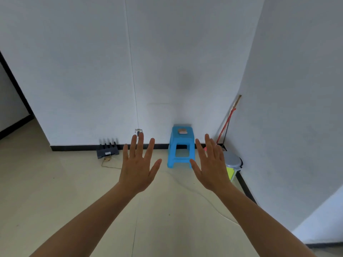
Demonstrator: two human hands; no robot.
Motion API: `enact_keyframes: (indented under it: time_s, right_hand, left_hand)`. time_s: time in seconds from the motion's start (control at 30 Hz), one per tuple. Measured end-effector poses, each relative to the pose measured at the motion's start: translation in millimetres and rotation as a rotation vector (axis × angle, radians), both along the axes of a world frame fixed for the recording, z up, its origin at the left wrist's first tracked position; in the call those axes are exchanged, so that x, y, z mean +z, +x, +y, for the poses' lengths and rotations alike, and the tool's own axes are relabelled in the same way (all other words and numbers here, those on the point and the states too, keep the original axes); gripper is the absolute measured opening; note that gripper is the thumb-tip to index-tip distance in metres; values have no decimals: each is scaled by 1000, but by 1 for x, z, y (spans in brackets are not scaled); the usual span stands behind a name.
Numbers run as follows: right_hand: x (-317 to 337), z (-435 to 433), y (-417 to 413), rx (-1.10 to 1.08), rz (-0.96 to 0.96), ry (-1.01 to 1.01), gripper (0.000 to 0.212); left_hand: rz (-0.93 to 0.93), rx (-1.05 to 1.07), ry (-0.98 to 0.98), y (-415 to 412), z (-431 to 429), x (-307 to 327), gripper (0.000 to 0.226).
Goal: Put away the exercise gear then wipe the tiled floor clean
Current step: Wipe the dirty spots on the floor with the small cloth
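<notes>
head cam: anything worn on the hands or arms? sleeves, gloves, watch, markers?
Nothing worn that shows. The left hand and right hand are bare: no gloves, rings or tape. Both forearms are uncovered down to the frame's bottom edge, so no sleeve, watch, band, cable or marker is in view.

Soft dim daylight, faint shadows, slight blur, wide-angle bending at edges

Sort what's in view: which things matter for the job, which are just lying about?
Job: tiled floor; long-handled tools leaning in the corner, likely for cleaning; left hand and right hand, both open, holding nothing. No exercise gear visible.
Lying about: blue stool with a small object on top; black router by the wall; lidded bin in the corner.
</notes>
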State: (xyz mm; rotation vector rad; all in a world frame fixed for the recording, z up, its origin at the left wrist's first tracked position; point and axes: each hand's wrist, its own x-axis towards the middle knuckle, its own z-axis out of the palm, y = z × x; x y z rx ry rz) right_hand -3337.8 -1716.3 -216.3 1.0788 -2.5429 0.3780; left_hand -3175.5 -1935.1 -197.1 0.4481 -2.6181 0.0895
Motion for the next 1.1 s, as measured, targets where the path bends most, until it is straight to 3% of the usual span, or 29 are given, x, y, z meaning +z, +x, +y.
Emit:
enact_keyframes:
  time_s: [0.4, 0.7, 0.83, 1.1]
  right_hand:
    - [-72, -139, -338, -140, -103, -19, 74]
    - [-50, -261, -581, -167, -190, 71, 77]
    - [-74, -324, -659, -118, -194, 121, 76]
    - [-155, -440, -813, -258, -319, 243, 81]
  left_hand:
    - [-164, -69, 35, -357, -147, -62, 74]
    - [-262, -44, 56, -578, -275, -53, 78]
    - [-335, -31, 92, -660, -338, -87, 77]
    - [-512, -153, 164, -851, -484, -175, 71]
